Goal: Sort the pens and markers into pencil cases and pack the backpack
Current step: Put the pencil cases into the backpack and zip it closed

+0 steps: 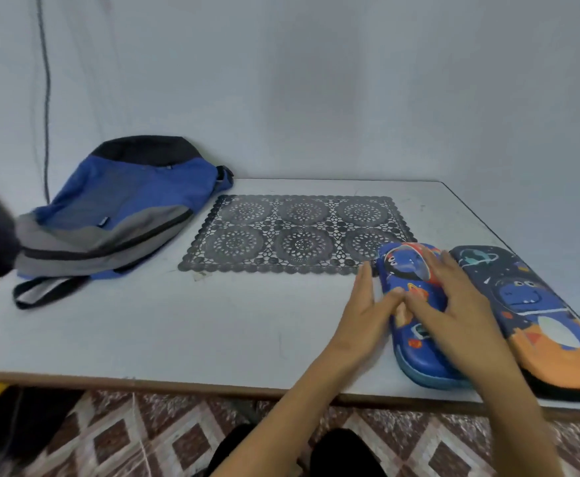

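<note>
Two moulded pencil cases sit at the near right corner of the lace mat (298, 228) on a white bench (144, 332). The blue pencil case (405, 266) overlaps that corner; the dark pencil case (529, 297) lies just beside it, farther right of the mat. My right hand (464, 304) lies flat on the blue case's lid and my left hand (364, 311) touches its side with straight fingers, so each grip is released, grasping nothing. I judge the shell stiff, light and a little slick, best taken across its narrow width, thumb on one long edge and fingers on the other. Both cases are shut, so I cannot see their contents, and no loose pens or markers show. Left of the mat the backpack (126, 201) lies slumped and soft; its inside is hidden.
</note>
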`<control>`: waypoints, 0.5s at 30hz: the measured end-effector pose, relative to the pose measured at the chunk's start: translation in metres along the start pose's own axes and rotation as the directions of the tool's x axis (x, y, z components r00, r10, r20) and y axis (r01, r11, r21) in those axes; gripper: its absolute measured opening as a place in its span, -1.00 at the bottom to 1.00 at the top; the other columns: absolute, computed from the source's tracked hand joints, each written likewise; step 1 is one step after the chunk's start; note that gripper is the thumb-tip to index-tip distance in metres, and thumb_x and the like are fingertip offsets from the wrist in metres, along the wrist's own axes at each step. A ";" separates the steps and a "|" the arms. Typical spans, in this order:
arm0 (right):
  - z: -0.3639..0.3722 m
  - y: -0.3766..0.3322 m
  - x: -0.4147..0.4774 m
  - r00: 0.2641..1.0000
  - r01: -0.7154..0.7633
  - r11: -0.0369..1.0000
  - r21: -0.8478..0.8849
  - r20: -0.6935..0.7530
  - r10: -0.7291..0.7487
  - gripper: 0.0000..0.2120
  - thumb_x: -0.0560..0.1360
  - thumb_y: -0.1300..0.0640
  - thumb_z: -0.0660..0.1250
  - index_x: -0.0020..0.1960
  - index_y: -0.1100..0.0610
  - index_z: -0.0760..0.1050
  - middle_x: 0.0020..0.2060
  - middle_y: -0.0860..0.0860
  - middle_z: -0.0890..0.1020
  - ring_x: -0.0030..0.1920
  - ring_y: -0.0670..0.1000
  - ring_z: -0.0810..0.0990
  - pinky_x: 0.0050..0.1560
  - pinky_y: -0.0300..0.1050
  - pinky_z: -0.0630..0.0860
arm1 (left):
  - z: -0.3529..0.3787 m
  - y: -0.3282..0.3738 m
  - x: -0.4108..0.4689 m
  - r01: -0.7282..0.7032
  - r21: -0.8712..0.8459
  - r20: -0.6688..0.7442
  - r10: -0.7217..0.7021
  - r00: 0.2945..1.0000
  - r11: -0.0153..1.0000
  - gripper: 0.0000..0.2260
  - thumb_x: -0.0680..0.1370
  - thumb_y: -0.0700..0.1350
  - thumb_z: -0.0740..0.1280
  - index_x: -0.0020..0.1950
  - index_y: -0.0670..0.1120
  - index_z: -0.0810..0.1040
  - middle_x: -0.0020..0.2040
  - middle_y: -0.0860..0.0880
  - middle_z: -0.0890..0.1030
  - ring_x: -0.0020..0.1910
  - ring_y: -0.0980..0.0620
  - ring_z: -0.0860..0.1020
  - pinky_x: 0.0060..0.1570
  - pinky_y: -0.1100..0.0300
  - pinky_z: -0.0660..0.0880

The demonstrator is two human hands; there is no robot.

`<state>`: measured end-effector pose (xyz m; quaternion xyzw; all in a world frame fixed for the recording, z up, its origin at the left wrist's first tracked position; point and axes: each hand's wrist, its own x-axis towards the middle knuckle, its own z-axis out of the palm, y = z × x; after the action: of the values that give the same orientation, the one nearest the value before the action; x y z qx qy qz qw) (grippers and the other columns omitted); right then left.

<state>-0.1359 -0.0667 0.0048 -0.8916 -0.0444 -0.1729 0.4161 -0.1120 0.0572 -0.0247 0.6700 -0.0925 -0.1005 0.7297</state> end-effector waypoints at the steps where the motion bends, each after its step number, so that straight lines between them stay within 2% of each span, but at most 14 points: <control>1: 0.005 -0.005 0.004 1.000 -0.003 0.998 0.061 0.001 0.003 -0.38 0.54 0.18 0.33 0.52 -0.09 0.20 0.52 -0.13 0.14 0.43 -0.26 0.07 0.35 -0.47 0.14 | -0.013 0.005 -0.003 -0.008 0.088 -0.020 0.010 1.000 0.996 -0.40 0.59 0.04 0.30 0.55 0.14 0.08 0.60 0.06 0.10 0.55 0.08 0.12 0.53 0.00 0.11; 3: 0.021 -0.018 0.016 1.000 -0.022 0.985 0.173 0.006 0.021 -0.36 0.52 0.16 0.37 0.50 -0.17 0.20 0.52 -0.15 0.13 0.51 -0.14 0.09 0.47 -0.05 0.22 | -0.045 0.013 -0.008 -0.021 0.196 -0.097 0.040 0.994 0.980 -0.40 0.63 0.05 0.24 0.59 0.12 0.01 0.59 0.16 0.02 0.55 0.17 0.03 0.54 0.08 0.03; 4: 0.030 -0.026 0.022 1.000 -0.022 0.978 0.210 0.008 0.021 -0.35 0.51 0.15 0.38 0.49 -0.17 0.20 0.51 -0.16 0.16 0.51 -0.11 0.11 0.48 0.02 0.20 | -0.061 0.019 -0.011 -0.030 0.216 -0.131 0.060 0.990 0.976 -0.41 0.64 0.05 0.22 0.59 0.12 0.02 0.58 0.17 0.04 0.54 0.18 0.03 0.51 0.13 0.04; 7: 0.064 -0.054 0.044 0.998 -0.046 0.940 0.337 0.065 0.026 -0.31 0.50 0.18 0.40 0.52 -0.09 0.16 0.47 -0.15 0.22 0.49 -0.06 0.19 0.48 0.03 0.19 | -0.116 0.032 -0.020 -0.051 0.229 -0.249 0.109 0.962 0.972 -0.45 0.64 0.03 0.22 0.58 0.13 0.08 0.57 0.15 0.12 0.52 0.17 0.12 0.37 0.23 0.13; 9: 0.091 -0.073 0.058 0.984 -0.117 0.899 0.423 0.169 0.048 -0.27 0.50 0.12 0.40 0.54 -0.11 0.11 0.51 -0.12 0.18 0.49 -0.03 0.20 0.46 0.06 0.23 | -0.158 0.040 -0.027 -0.054 0.233 -0.357 0.138 0.924 0.971 -0.49 0.64 0.00 0.22 0.57 0.11 0.15 0.53 0.13 0.22 0.46 0.16 0.22 0.26 0.31 0.20; 11: 0.119 -0.092 0.071 0.967 -0.152 0.899 0.412 0.252 0.048 -0.25 0.49 0.02 0.40 0.55 -0.16 0.07 0.55 -0.10 0.09 0.52 -0.02 0.12 0.47 0.12 0.18 | -0.202 0.048 -0.033 -0.046 0.272 -0.466 0.173 0.868 0.961 -0.52 0.64 -0.04 0.23 0.55 0.07 0.21 0.47 0.15 0.29 0.39 0.18 0.29 0.17 0.40 0.27; 15: 0.180 -0.131 0.097 0.936 -0.162 0.910 0.381 0.352 0.019 -0.21 0.49 0.01 0.40 0.56 -0.14 0.03 0.57 -0.05 -0.05 0.55 0.02 0.00 0.47 0.09 0.10 | -0.293 0.058 -0.043 0.037 0.418 -0.599 0.245 0.763 0.907 -0.57 0.63 -0.10 0.25 0.50 -0.05 0.30 0.48 0.02 0.34 0.43 0.07 0.32 0.39 0.14 0.28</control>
<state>-0.0255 0.1485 0.0259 -0.8036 -0.1085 0.0168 0.5849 -0.0730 0.3549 0.0082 0.7937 0.1043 0.1962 0.5662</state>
